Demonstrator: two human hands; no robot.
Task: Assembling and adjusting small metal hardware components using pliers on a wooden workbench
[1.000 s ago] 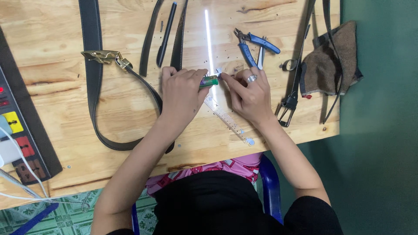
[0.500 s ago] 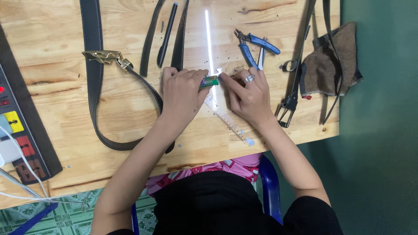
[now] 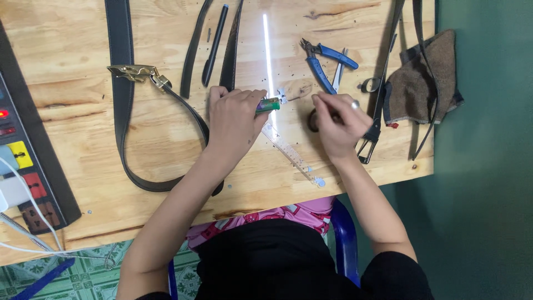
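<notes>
Head view: your left hand [image 3: 236,119] is clenching its grip on a green lighter [image 3: 268,104] mid-tabletop [image 3: 83,111], while your right hand [image 3: 338,122] is pinching a dark strap end [image 3: 314,120] just right of it, keeping it steady.

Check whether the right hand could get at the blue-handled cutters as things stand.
Probably yes: the blue-handled cutters lie on bare wood just beyond the right hand, with nothing between them, though its fingers seem busy with something small and dark.
</notes>
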